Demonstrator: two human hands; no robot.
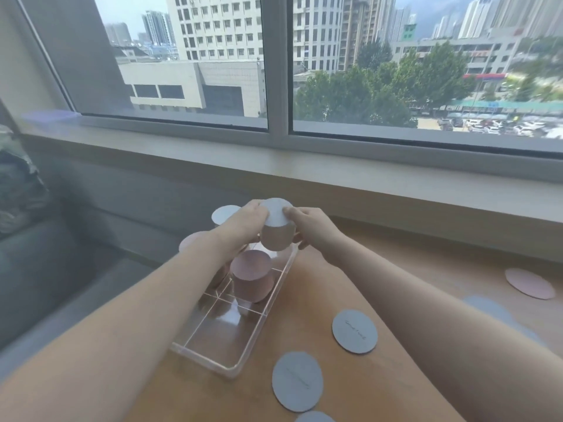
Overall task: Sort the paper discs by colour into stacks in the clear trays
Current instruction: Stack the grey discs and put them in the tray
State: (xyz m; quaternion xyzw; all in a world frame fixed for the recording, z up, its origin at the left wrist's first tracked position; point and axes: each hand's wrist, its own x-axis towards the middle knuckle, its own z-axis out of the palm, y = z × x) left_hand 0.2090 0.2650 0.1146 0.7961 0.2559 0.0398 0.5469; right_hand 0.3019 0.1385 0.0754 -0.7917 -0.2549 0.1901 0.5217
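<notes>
From the head view, the step in hand looks like seating a stack of discs (pixel 276 229), pale on top with a pinkish side, into the far compartment of the clear tray (pixel 243 365). The left hand (pixel 246 222) grips the stack from its left, fingers curled round the side, while the right hand (pixel 307 226) pinches it from the right, thumb on the top disc's edge and fingers lower on the side. Both forearms reach forward and converge over the tray's far end. Just below and nearer than the hands, a pink stack (pixel 253 277) stands in a middle compartment; the nearest compartments look bare. Beside the right forearm lie loose blue-grey discs (pixel 354 331) on the wooden table (pixel 411 260), with a loose pink disc (pixel 529 283) well off to the right. Next, I judge, the held stack needs lowering squarely so its edges stay aligned; then the loose discs await gathering.
</notes>
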